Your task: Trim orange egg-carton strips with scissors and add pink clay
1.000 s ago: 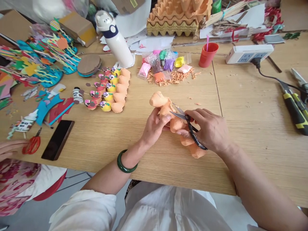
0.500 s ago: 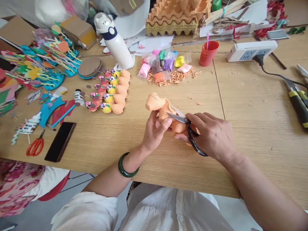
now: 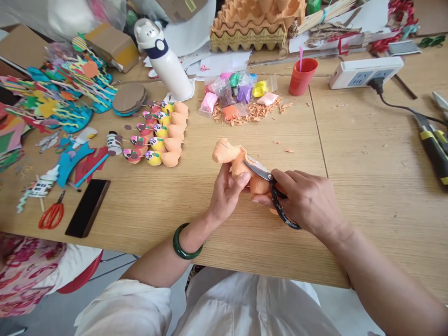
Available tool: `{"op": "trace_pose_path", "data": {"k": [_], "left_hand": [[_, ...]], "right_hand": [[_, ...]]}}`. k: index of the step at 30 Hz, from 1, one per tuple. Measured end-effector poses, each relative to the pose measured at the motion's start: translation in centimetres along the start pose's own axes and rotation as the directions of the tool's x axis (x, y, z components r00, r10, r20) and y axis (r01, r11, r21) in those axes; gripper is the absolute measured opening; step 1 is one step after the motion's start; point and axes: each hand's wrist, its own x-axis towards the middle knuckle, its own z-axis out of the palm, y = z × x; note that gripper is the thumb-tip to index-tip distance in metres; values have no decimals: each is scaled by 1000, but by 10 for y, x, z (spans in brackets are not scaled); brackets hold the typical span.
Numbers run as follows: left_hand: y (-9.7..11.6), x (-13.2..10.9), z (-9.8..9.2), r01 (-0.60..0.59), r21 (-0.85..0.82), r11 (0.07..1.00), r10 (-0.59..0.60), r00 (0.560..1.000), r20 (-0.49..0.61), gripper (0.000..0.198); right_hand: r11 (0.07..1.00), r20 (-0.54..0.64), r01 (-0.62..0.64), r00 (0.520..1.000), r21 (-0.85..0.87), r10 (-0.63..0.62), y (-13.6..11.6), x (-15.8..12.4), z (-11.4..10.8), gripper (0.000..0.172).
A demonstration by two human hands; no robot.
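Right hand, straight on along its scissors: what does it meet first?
The orange carton strip: the scissors in the right hand already overlap it in view, though exact contact depth is unclear. Beyond it, roughly in line, stand the orange cups.

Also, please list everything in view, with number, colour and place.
Carton strip: one, orange, centre
Held scissors: one, black handles, centre
Second scissors: one, red handles, left
Phone: one, black, left
Cup rows: three; red, yellow, orange; left
Bottle: one, white, left
Small bottles: some, white, left
Crafts: several, multicoloured, left
Boxes: several, brown, left
Packets: several, multicoloured, upper centre
Shreds: many, orange, around packets
Cup: one, red, right
Egg trays: several, orange, yellowish, top
Power strip: one, white, right
Tool: one, yellow-black, right
Table: one, brown, throughout
Co-worker: one, pink clothes, left
Bracelet: one, green, left wrist
Left fingers: some, on carton strip
Right fingers: some, on scissors
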Motion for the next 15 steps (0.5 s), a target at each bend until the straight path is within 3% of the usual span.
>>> {"op": "trace_pose_path", "data": {"k": [6,12,15], "left_hand": [[-6,2,-2,-25,-43,999,26,999,21,63],[-4,8,-3,-47,-90,995,46,999,-13,57],[-1,8,-1,-67,-88,994,63,997,-50,60]], "right_hand": [[1000,-21,-20,1000,16,20,-1,-3,2,60],[977,-31,-106,993,183,113,-1,2,-3,55],[984,-116,-141,981,107,153,0,4,-8,53]]}}
